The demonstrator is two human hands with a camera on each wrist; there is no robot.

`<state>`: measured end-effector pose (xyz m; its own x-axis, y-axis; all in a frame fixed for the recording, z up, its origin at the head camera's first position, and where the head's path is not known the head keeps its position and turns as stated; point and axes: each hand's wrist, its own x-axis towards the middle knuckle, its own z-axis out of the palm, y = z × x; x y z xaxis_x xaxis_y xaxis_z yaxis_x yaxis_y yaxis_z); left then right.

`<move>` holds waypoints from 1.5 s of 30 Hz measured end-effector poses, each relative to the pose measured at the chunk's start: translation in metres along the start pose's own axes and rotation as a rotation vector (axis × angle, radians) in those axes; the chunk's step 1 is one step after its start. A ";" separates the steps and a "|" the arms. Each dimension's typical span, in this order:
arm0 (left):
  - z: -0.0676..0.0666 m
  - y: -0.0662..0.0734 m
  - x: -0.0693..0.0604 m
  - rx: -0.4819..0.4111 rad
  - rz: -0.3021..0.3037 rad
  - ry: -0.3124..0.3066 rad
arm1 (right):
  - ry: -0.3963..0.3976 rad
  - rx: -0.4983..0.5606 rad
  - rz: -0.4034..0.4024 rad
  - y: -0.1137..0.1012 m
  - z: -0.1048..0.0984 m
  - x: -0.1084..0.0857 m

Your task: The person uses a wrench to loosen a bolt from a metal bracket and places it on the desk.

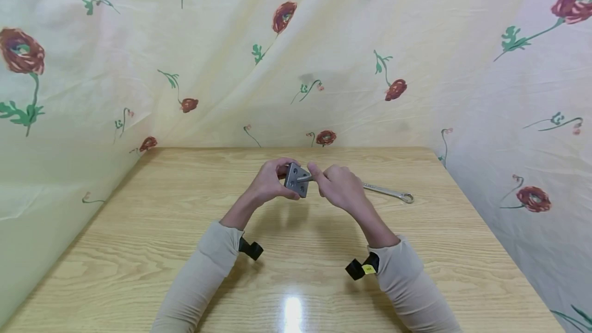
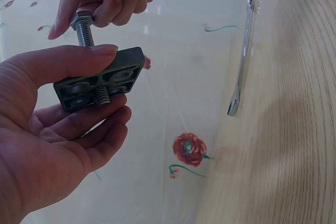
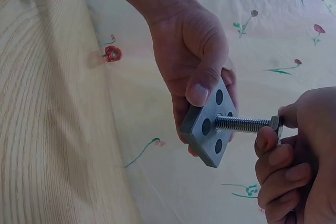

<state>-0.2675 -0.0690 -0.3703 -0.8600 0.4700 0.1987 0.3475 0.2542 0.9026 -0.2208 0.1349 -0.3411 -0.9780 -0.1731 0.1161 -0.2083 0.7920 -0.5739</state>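
Observation:
My left hand (image 1: 268, 183) grips a square grey metal plate (image 3: 211, 113) by its edges, thumb on one side and fingers on the other. The plate has several round holes and is held tilted above the table. A long threaded bolt (image 3: 244, 124) runs through its middle; in the left wrist view the threaded end sticks out beyond the plate's recessed face (image 2: 79, 87). At the other end, the thumb and curled fingers of my right hand (image 1: 341, 187) pinch the hex head (image 3: 275, 123). Part of the head is hidden behind those fingers.
A combination wrench (image 1: 388, 191) lies on the wood-grain table (image 1: 185, 189), beyond and right of my right hand. Flower-patterned cloth (image 1: 222, 66) hangs behind the table and along both sides. Black wrist cameras (image 1: 252, 250) sit at both cuffs.

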 end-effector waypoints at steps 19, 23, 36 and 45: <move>-0.001 0.002 0.000 -0.017 -0.002 -0.006 | 0.115 -0.011 -0.132 -0.002 -0.010 -0.002; 0.000 0.002 0.000 -0.008 -0.007 -0.005 | 0.132 -0.014 -0.144 -0.003 -0.012 -0.003; 0.000 0.003 -0.002 -0.015 -0.003 -0.009 | 0.214 -0.007 -0.267 -0.003 -0.012 -0.004; 0.000 0.004 -0.001 -0.020 -0.013 -0.010 | 0.296 0.094 -0.323 -0.004 -0.003 -0.004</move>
<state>-0.2652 -0.0687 -0.3666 -0.8605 0.4754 0.1832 0.3287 0.2432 0.9126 -0.2163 0.1341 -0.3369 -0.8257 -0.2174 0.5206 -0.5156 0.6655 -0.5398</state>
